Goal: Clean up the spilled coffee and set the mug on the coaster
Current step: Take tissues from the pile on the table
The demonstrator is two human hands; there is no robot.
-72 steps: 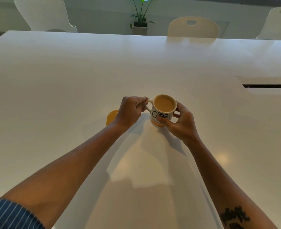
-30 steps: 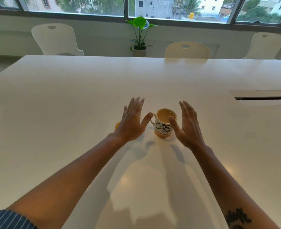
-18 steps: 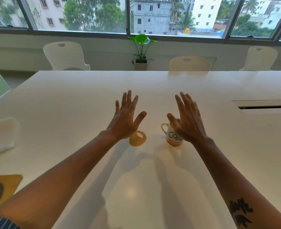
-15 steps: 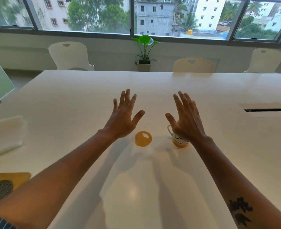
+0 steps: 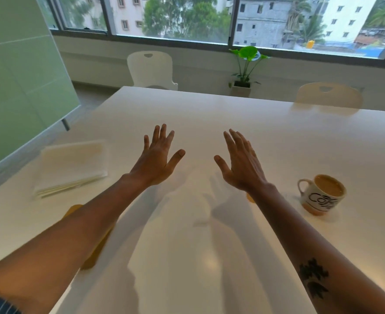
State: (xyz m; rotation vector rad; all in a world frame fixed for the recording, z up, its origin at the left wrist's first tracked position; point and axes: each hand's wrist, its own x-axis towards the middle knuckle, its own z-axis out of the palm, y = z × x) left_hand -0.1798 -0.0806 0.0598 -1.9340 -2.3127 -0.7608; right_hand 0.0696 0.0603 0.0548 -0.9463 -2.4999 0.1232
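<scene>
A white mug [image 5: 321, 196] with black lettering and an orange base stands upright on the white table [image 5: 209, 114] at the right, full of milky coffee. A sliver of an orange patch [image 5: 250, 198] shows on the table by my right wrist; my forearm hides the rest of it. My left hand [image 5: 157, 159] and my right hand [image 5: 239, 163] hover above the table's middle with fingers spread, holding nothing. The mug is well to the right of my right hand. A flat yellow item [image 5: 96, 248] lies under my left forearm, mostly hidden.
A stack of white paper napkins [image 5: 71, 166] lies on the table to the left of my left hand. White chairs [image 5: 152, 69] line the far side. A potted plant [image 5: 243, 71] stands by the window. A green glass panel [image 5: 17, 75] runs along the left.
Both hands let go of the mug and lifted away with fingers spread. The view has swung left, so the mug now sits at the right and the napkins came into sight.
</scene>
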